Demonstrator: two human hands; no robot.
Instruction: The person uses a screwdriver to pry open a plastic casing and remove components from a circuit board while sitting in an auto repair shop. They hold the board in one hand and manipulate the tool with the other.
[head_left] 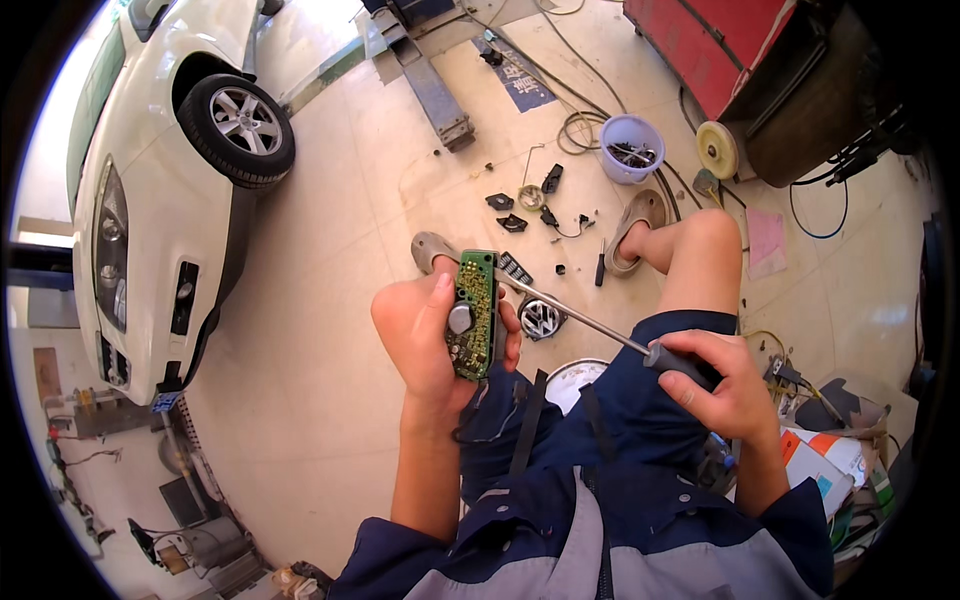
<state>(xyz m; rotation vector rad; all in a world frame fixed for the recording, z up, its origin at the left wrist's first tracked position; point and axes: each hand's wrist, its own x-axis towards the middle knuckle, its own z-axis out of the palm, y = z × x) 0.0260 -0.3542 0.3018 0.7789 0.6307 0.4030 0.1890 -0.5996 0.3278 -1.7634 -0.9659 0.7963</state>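
Note:
My left hand (427, 340) is wrapped round a green circuit board (474, 345), held upright with its soldered side showing. A round silver part sits on the board, and a dark cable (490, 428) hangs below it. My right hand (718, 385) grips the dark handle of a long screwdriver (600, 328). Its shaft runs up and left to the board's right edge; the tip is hard to make out there. Beyond the hands, a round car emblem (541, 318) and a black keypad-like piece (514, 267) lie on the floor by my feet.
Several black plastic parts (512, 223) and a second screwdriver (600, 265) lie on the tiled floor ahead. A lilac bucket (631, 148) holds small metal pieces. Hoses (575, 90) run past it. A white car (160, 200) stands left, a red cabinet (700, 50) far right, boxes (820, 465) near right.

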